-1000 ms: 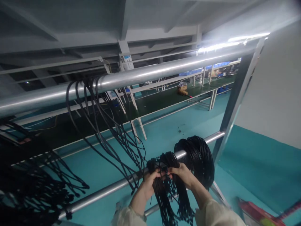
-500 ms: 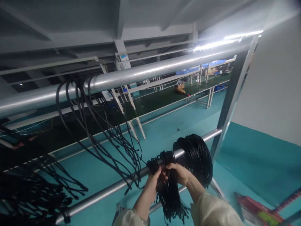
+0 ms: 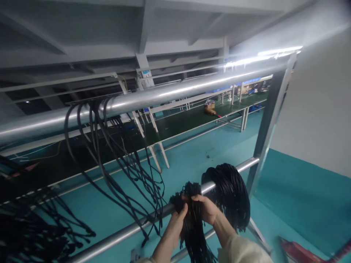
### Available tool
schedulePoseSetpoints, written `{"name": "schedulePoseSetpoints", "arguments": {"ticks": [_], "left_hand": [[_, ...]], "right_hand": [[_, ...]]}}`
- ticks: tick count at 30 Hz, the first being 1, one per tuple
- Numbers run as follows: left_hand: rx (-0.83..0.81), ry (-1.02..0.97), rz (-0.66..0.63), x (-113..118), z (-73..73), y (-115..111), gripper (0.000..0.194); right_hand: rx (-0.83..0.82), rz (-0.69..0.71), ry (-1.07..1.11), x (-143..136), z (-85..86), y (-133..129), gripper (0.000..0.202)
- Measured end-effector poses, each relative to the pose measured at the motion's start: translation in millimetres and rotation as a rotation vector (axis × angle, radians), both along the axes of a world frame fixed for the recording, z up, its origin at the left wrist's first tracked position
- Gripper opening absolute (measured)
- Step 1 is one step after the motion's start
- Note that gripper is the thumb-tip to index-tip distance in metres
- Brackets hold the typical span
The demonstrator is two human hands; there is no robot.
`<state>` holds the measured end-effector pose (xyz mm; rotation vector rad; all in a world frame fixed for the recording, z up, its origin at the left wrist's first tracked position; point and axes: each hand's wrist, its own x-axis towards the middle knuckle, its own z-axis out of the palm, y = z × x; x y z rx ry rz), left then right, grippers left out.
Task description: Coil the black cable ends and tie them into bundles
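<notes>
A bundle of thin black cables (image 3: 193, 226) hangs over the lower metal rail (image 3: 131, 231), its many ends dangling below. My left hand (image 3: 175, 223) is wrapped round the left side of this bundle, thumb up near the rail. From the right, my right hand (image 3: 208, 210) grips the same bundle, its thumb lying across the front just under the rail. Most fingers of both hands are hidden behind the cables. Close by on the right, a thick coil of black cables (image 3: 231, 193) hangs on the same rail, apart from my fingers.
Above runs a thick metal pipe (image 3: 164, 94) with long looped black cables (image 3: 102, 160) hanging from it. A dark mass of cables (image 3: 35, 230) fills the lower left. An upright post (image 3: 270, 113) joins the rails at right. Long green-topped workbenches (image 3: 181, 124) stand beyond.
The view has tilted slightly, so the scene sits a little lower. Both hands stay on the cable bundle; the fingers seen between them are now mostly hidden behind the cables.
</notes>
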<state>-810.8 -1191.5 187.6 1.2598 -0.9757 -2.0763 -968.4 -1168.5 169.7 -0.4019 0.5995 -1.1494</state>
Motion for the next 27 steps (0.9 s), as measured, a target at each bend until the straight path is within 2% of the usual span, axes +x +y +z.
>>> {"name": "schedulePoseSetpoints", "arguments": {"ticks": [3,10,15,18,22,27], "left_hand": [[0.007,0.022,0.039,0.0,3.2,-1.6,0.054],[0.082,0.069,0.118,6.8,13.7,-9.8,0.019],[0.026,0.01,0.159,15.8,20.7,-13.0,0.019],[-0.063,-0.017,0.2,33.1,30.7,-18.8,0.026],[-0.137,-0.013,0.199,67.4,53.0,-30.0,0.035],[-0.195,-0.028,0.243,116.5,80.3,-34.8,0.032]], "right_hand": [[-0.034,-0.016,-0.006,0.3,8.9,2.6,0.038],[-0.057,-0.058,-0.01,-12.0,24.9,10.5,0.038],[0.015,-0.087,0.034,-28.1,24.9,7.3,0.027],[0.05,-0.158,0.084,-49.3,24.1,6.9,0.018],[0.056,-0.197,0.15,-77.9,28.8,10.0,0.019],[0.016,-0.173,0.218,-89.9,43.1,20.5,0.022]]}}
